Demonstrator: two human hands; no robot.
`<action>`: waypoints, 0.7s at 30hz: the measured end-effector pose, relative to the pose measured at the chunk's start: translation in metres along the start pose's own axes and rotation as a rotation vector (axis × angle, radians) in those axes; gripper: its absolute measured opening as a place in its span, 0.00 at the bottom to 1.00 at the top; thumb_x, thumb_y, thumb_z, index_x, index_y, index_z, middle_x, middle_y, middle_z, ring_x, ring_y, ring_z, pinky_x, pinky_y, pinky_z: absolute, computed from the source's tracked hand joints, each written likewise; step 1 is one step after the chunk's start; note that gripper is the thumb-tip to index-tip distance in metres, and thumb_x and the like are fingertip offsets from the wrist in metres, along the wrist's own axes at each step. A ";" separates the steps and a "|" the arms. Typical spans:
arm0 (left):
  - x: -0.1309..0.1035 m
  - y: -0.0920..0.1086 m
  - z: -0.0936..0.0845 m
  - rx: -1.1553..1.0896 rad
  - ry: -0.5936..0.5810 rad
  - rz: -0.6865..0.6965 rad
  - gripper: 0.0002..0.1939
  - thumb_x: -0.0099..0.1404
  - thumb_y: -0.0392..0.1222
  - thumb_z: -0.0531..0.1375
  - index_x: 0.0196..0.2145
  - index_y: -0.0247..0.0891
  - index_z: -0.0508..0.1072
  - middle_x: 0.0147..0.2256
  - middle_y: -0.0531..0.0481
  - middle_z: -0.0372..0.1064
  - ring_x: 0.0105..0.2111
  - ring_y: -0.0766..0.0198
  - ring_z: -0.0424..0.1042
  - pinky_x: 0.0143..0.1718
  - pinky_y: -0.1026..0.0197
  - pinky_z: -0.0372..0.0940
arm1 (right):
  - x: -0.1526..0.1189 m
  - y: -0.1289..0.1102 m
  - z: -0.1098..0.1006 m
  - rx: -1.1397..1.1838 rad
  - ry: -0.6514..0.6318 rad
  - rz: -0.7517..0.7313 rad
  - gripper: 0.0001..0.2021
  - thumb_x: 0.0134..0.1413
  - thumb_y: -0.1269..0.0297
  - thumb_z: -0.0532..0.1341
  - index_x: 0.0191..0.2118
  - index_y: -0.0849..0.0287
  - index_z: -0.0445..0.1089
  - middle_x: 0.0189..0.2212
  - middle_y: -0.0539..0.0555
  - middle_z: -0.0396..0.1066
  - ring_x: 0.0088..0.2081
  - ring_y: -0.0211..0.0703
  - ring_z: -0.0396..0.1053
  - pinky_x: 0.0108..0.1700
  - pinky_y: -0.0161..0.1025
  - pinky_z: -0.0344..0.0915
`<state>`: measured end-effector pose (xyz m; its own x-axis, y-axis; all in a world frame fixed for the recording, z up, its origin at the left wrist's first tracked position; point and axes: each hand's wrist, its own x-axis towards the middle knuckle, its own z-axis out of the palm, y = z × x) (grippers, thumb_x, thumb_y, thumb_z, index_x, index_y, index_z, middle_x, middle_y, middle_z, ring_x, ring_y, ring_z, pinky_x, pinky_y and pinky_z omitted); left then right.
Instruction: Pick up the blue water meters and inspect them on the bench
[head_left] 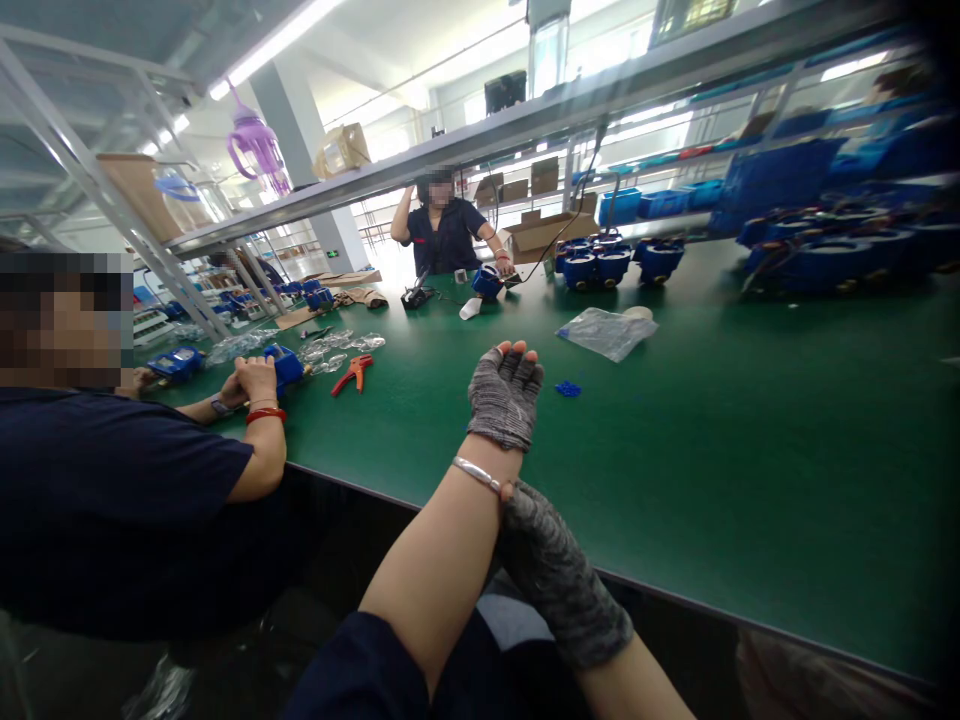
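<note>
Right hand: the right hand (559,575), in a grey knitted glove, is nearest the camera, below the near edge of the green work surface (712,450). Its fingers are closed around the wrist of the other arm, just below a thin silver bracelet (477,473).
Left hand: the left hand (504,392) wears a grey knitted fingerless glove and is raised over the surface, bare fingertips curled loosely inward, gripping nothing.
Progress: as a judgement, the gloves look on or nearly settled; no workpiece is in either hand, so any handling of parts is not yet begun.
Nearest part: one small blue plastic piece (568,388) lies on the surface just right of the left hand, untouched.
Bag: one clear crumpled plastic bag (606,331) lies beyond that piece, further right.
Pliers: one pair of orange-handled pliers (353,373) lies left of the left hand.
Co-worker, left: one person in a dark blue shirt, with a red wrist band, holds a blue meter body (283,366) with both hands; a second blue body (173,363) lies further left.
Clear pieces: a scatter of transparent plastic covers (330,352) lies behind the pliers; too many and too blurred to count.
Far side: one seated person in dark blue (448,235) handles another blue unit.
Blue housings: about five round blue housings (611,262) stand far right of the left hand, with more blurred ones beyond.
</note>
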<state>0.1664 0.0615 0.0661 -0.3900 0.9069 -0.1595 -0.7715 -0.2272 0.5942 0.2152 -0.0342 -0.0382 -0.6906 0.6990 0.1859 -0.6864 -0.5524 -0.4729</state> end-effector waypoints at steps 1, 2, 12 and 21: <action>0.002 -0.001 -0.002 -0.008 0.020 -0.007 0.05 0.63 0.38 0.52 0.35 0.34 0.65 0.34 0.52 0.65 0.32 0.66 0.67 0.39 0.58 0.61 | 0.000 0.000 0.001 0.015 -0.013 -0.004 0.18 0.46 0.56 0.66 0.43 0.60 0.73 0.41 0.57 0.70 0.41 0.45 0.68 0.47 0.41 0.65; 0.004 -0.002 -0.004 -0.013 0.038 -0.020 0.05 0.63 0.38 0.52 0.35 0.34 0.64 0.34 0.52 0.65 0.33 0.66 0.67 0.40 0.58 0.61 | -0.001 0.000 0.001 0.033 -0.025 -0.009 0.17 0.46 0.57 0.65 0.43 0.58 0.73 0.41 0.55 0.70 0.41 0.44 0.69 0.48 0.40 0.65; 0.023 -0.004 -0.018 -0.109 0.203 -0.134 0.07 0.66 0.41 0.49 0.34 0.35 0.62 0.31 0.51 0.64 0.33 0.65 0.67 0.40 0.56 0.62 | -0.010 0.007 -0.009 0.211 -0.022 0.102 0.13 0.51 0.56 0.63 0.42 0.54 0.72 0.42 0.51 0.70 0.42 0.39 0.68 0.47 0.35 0.65; 0.030 0.016 -0.015 -0.142 0.214 -0.085 0.08 0.67 0.42 0.46 0.36 0.36 0.60 0.33 0.49 0.64 0.32 0.66 0.67 0.38 0.56 0.64 | -0.035 0.010 -0.002 -0.072 -0.045 0.123 0.20 0.55 0.61 0.60 0.53 0.61 0.66 0.49 0.62 0.64 0.47 0.50 0.66 0.48 0.47 0.64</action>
<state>0.1347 0.0793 0.0587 -0.4067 0.8327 -0.3758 -0.8628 -0.2148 0.4577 0.2333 -0.0632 -0.0507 -0.7789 0.6062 0.1608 -0.5792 -0.5969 -0.5551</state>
